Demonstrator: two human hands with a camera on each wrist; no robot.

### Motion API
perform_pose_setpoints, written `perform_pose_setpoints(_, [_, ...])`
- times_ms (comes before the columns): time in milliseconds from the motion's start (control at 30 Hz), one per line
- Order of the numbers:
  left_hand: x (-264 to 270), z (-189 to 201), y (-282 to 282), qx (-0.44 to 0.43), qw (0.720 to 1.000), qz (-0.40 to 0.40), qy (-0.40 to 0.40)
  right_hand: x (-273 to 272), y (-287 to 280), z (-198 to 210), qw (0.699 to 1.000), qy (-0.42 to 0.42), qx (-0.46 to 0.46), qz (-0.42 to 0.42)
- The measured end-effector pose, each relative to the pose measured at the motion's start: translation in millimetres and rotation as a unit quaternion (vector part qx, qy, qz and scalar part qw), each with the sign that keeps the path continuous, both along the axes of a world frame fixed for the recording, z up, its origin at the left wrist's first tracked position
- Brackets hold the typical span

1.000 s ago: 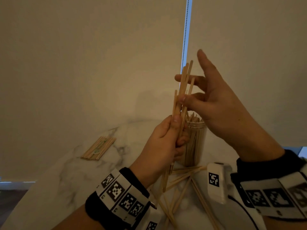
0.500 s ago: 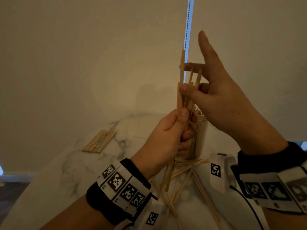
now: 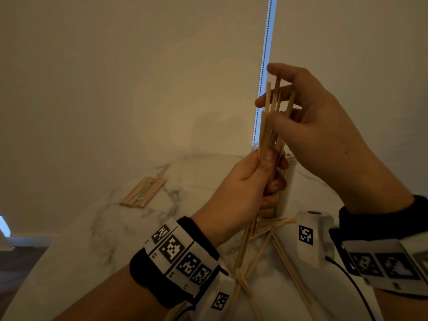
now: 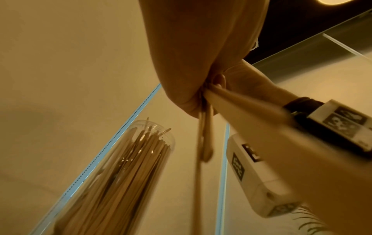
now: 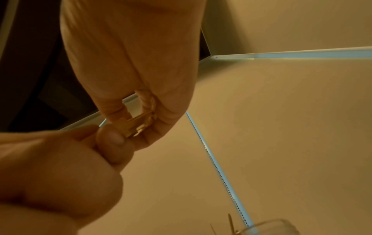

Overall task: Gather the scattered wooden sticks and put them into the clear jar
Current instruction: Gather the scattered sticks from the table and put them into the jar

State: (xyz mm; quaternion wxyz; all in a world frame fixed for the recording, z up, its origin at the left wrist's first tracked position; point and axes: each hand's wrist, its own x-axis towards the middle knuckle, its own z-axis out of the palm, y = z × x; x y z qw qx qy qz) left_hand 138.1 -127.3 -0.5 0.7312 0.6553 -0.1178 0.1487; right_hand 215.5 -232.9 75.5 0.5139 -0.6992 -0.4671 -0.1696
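Observation:
My left hand (image 3: 259, 172) grips a bundle of wooden sticks (image 3: 269, 126) upright above the table. My right hand (image 3: 272, 112) closes over the bundle's upper half, thumb in front and fingers curled behind and over the tips. The clear jar (image 3: 289, 179), packed with sticks, stands right behind my left hand and is mostly hidden by it. The left wrist view shows the jar (image 4: 120, 171) beside the bundle's hanging lower ends (image 4: 204, 136). In the right wrist view my right fingers (image 5: 159, 120) pinch the sticks (image 5: 135, 127) just above my left thumb (image 5: 110, 138). Loose sticks (image 3: 257, 251) lie crossed on the table below.
A neat flat stack of sticks (image 3: 143, 192) lies at the left on the white marble table (image 3: 92, 239). A white wrist camera (image 3: 310, 237) hangs under my right wrist. Pale window blinds with a bead chain (image 3: 262, 66) rise behind the table.
My right hand's fingers, stretched upward before, have curled down over the stick tips. The bundle in my left hand has stayed in place.

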Motion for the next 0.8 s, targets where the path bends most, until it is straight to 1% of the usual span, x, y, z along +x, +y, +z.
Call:
perform_pose_setpoints(100, [1,-1,1,-0.002,1.0,-0.002,-0.005,-2,0,1,1.0,-0.013,-0.008,-0.009])
perform_pose_setpoints(167, [3,-1,3,-0.015,1.0,0.011,-0.012,-4,0,1,1.0,0.0,-0.001,0.003])
perform_pose_setpoints(233, [7,3,11,-0.057,0.997,0.049,-0.03,-4,3,-1,1.0,0.023,-0.014,0.002])
perform_pose_setpoints(267, [8,7,18,-0.086,0.992,0.079,-0.043,-3,5,-3,0.999,0.036,-0.031,-0.011])
perform_pose_setpoints(300, [10,11,27,-0.116,0.985,0.113,-0.058,-2,6,-6,0.997,0.047,-0.062,-0.027])
perform_pose_setpoints(333, [11,15,36,-0.144,0.976,0.146,-0.075,-1,8,-9,0.991,0.059,-0.113,-0.036])
perform_pose_setpoints(367, [11,20,46,-0.171,0.966,0.174,-0.091,-3,9,-12,0.979,0.069,-0.187,-0.035])
perform_pose_setpoints(400, [11,24,55,-0.198,0.955,0.195,-0.104,-7,12,-16,0.958,0.078,-0.274,-0.019])
perform_pose_setpoints(433, [10,28,62,-0.225,0.945,0.21,-0.114,-13,16,-21,0.931,0.088,-0.353,0.009])
perform_pose_setpoints(467, [10,30,69,-0.246,0.936,0.22,-0.122,-18,21,-27,0.906,0.098,-0.409,0.044])
perform_pose_setpoints(500, [9,31,73,-0.259,0.93,0.228,-0.129,-24,27,-33,0.89,0.109,-0.437,0.076])
perform_pose_setpoints(533, [9,32,76,-0.262,0.926,0.235,-0.134,-28,33,-39,0.884,0.122,-0.44,0.101])
perform_pose_setpoints(633, [9,31,82,-0.24,0.926,0.259,-0.135,-34,46,-50,0.889,0.167,-0.408,0.121])
perform_pose_setpoints(700, [8,31,87,-0.227,0.923,0.283,-0.131,-34,46,-53,0.88,0.176,-0.425,0.12])
perform_pose_setpoints(800, [6,33,102,-0.227,0.904,0.339,-0.131,-28,37,-54,0.834,0.175,-0.509,0.12])
